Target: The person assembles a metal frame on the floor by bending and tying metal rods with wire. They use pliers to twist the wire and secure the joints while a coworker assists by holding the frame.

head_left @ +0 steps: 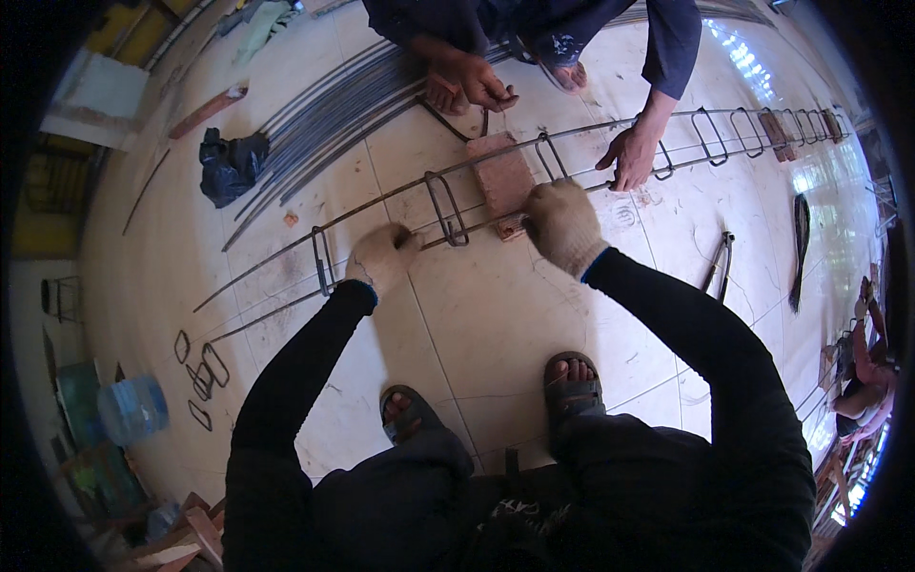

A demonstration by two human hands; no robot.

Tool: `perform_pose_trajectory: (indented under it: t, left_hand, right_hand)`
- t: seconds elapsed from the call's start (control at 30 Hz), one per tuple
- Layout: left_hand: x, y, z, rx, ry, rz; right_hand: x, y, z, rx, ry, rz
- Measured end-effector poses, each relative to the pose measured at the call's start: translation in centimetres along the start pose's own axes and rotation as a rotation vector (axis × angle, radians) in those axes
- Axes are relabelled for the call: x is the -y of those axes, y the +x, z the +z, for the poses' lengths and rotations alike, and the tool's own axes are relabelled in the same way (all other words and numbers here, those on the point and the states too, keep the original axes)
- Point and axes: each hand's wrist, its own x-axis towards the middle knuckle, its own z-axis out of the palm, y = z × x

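Two long steel rods run side by side across the floor, joined by several rectangular wire stirrups. On the near rod (267, 316), my left hand (383, 257) in a knitted glove is closed, between one stirrup (319, 262) and another stirrup (437, 202). Farther right, my gloved right hand (564, 224) is closed on the same rod, beside a red brick (502, 176) under the frame. Its fingertips are partly hidden. The far rod (391, 193) passes over that brick. Across from me, a co-worker's right hand (631, 153) touches the near rod; their other hand (470, 76) hovers near the far rod.
Behind the frame lies a bundle of steel rods (334, 105) with a black plastic bag (232, 164) beside it. Pincers (721, 265) and a bunch of dark wire (799, 253) rest at right. Loose stirrups (205, 374) lie at left, near a blue water jug (133, 408).
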Motion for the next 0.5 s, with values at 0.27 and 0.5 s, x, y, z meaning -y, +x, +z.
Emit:
perform_pose_trajectory:
  t: [0.27, 0.5]
  left_hand:
    - [-2.8, 6.5, -3.2, -0.224, 0.403, 0.125]
    - [0.0, 10.2, -2.1, -0.227, 0.136, -0.072]
  right_hand:
    - [8.5, 3.2, 0.4, 0.241, 0.200, 0.108]
    - [8.1, 4.2, 1.7, 0.276, 0.071, 0.048]
